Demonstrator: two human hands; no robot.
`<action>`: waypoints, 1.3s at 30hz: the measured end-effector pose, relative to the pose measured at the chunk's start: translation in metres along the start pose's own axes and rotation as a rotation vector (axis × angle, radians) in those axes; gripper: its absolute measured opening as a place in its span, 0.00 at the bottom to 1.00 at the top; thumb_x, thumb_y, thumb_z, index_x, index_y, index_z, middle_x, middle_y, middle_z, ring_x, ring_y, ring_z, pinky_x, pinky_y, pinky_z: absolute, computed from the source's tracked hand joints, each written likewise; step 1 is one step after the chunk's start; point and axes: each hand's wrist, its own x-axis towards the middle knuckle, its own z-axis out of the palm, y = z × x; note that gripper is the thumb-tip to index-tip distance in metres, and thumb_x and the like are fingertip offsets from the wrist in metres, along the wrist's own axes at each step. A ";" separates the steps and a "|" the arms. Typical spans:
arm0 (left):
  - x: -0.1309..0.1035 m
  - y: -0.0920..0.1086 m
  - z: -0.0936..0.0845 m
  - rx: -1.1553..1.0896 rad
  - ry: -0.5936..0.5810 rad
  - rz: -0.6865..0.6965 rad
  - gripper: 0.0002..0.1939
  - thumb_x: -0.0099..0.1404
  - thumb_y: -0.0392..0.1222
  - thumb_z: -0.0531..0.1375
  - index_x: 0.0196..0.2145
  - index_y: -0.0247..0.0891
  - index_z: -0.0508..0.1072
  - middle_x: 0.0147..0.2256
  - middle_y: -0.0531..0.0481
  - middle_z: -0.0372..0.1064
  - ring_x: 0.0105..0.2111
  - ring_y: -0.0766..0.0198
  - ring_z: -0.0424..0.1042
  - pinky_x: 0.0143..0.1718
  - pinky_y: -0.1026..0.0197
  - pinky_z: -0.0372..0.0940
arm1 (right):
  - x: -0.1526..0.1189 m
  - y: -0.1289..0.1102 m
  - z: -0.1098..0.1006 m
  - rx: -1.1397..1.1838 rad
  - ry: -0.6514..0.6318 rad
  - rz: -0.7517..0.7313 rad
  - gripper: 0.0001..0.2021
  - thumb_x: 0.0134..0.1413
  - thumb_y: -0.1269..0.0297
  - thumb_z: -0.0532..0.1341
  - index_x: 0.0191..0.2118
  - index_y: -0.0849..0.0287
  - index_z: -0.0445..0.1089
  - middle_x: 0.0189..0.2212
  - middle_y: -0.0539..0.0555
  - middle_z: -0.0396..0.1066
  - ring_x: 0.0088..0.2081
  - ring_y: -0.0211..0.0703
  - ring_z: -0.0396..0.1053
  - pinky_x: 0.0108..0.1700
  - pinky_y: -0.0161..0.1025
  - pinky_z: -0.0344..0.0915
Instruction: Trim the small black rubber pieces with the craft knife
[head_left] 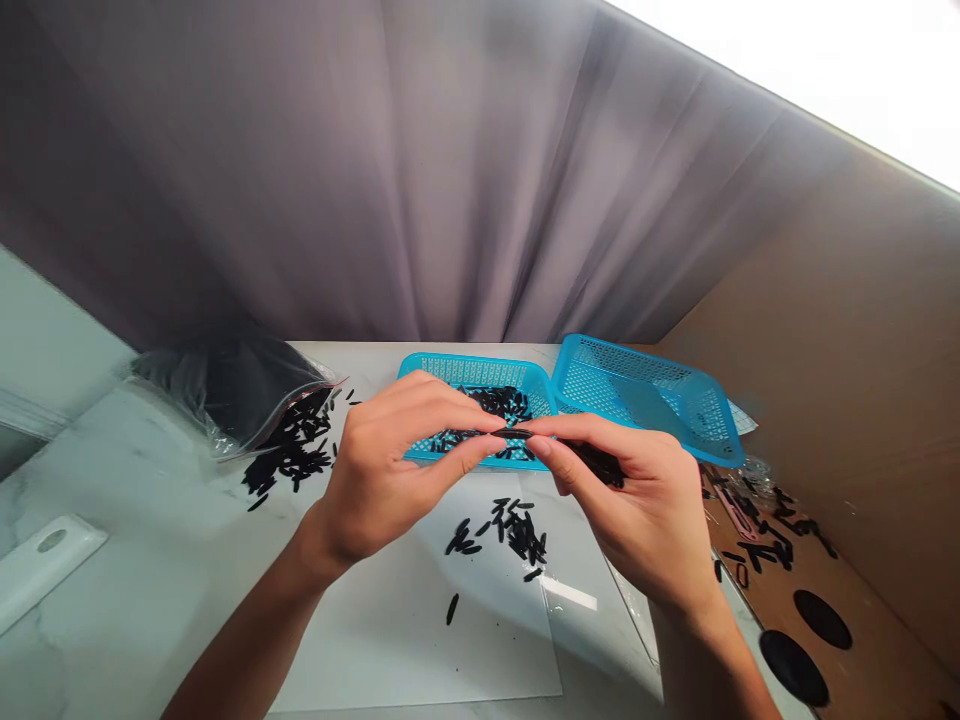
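My left hand (pixel 397 465) and my right hand (pixel 637 490) meet above the front edge of a blue basket (pixel 480 370). Between their fingertips they pinch a small, slim black piece (pixel 514 434), one end in each hand. More black pieces (pixel 600 463) are tucked under the curled fingers of my right hand. The basket behind holds many similar black pieces, partly hidden by my hands. Below, a loose group of black pieces (pixel 517 530) lies on a white sheet (pixel 405 640), with a single one (pixel 452 609) nearer to me.
At the left, an open plastic bag (pixel 225 385) spills black pieces (pixel 292 455) onto the marble-patterned table (pixel 150 540). A white object (pixel 49 565) lies at the left edge. A second blue basket (pixel 645 390) stands back right. Black discs (pixel 795 667) and scattered pieces lie on brown board at right.
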 end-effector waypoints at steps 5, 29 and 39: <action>-0.001 -0.001 -0.001 0.000 -0.001 0.004 0.03 0.65 0.30 0.71 0.37 0.32 0.82 0.32 0.50 0.82 0.34 0.67 0.78 0.42 0.62 0.72 | 0.001 -0.002 -0.001 0.005 -0.003 0.007 0.05 0.62 0.68 0.69 0.37 0.52 0.85 0.23 0.45 0.79 0.19 0.32 0.65 0.24 0.31 0.63; 0.001 0.001 -0.002 0.043 0.006 0.037 0.07 0.64 0.31 0.72 0.38 0.38 0.81 0.31 0.53 0.82 0.32 0.65 0.78 0.38 0.59 0.73 | -0.003 0.002 -0.001 -0.017 0.024 -0.091 0.08 0.62 0.71 0.70 0.44 0.51 0.85 0.35 0.48 0.86 0.31 0.37 0.81 0.39 0.32 0.77; 0.001 0.003 -0.002 0.005 0.012 0.014 0.05 0.67 0.33 0.71 0.39 0.41 0.81 0.32 0.54 0.82 0.31 0.64 0.79 0.36 0.58 0.73 | -0.002 0.001 -0.001 -0.023 0.010 -0.071 0.06 0.63 0.69 0.69 0.41 0.52 0.85 0.29 0.48 0.83 0.22 0.36 0.74 0.35 0.35 0.75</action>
